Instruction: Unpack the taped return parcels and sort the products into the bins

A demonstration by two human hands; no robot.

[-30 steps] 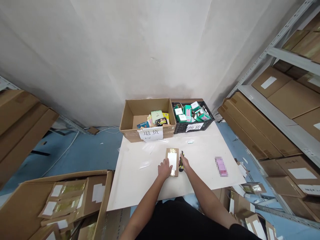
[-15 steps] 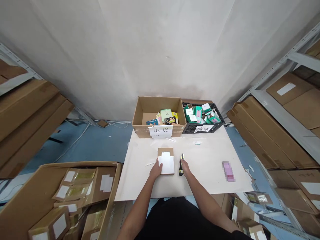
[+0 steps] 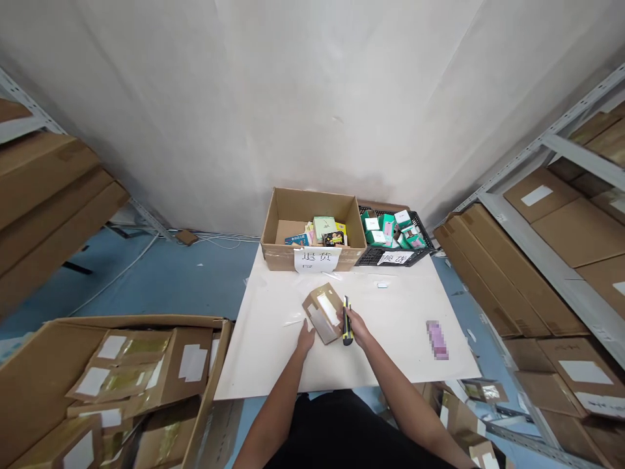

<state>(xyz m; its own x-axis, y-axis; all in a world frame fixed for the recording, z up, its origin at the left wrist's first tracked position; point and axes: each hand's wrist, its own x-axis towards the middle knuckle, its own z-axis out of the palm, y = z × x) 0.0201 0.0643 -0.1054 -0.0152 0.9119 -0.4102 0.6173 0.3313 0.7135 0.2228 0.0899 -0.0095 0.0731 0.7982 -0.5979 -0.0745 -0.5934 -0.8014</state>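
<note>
Cardboard carton (image 3: 321,320) swung askew since the earlier frame

Lies slantwise over white tabletop (image 3: 400,352), between the hands; whether lifted unclear. Likely light, stiff-walled, smooth enough to slip; best held by opposite sides. Left hand (image 3: 306,337) meets its near-left edge, finger closure unclear. Right hand (image 3: 359,327) wraps yellow-black utility knife (image 3: 347,324), just beside carton's right side.

We cannot see the underside of the small box (image 3: 317,319) at lower centre. We cannot identify the pink item (image 3: 437,340) at lower right; it is pixelated. We find print on the green packs (image 3: 389,225) too small to read. The left and bottom edges crop the large carton (image 3: 43,378).
</note>
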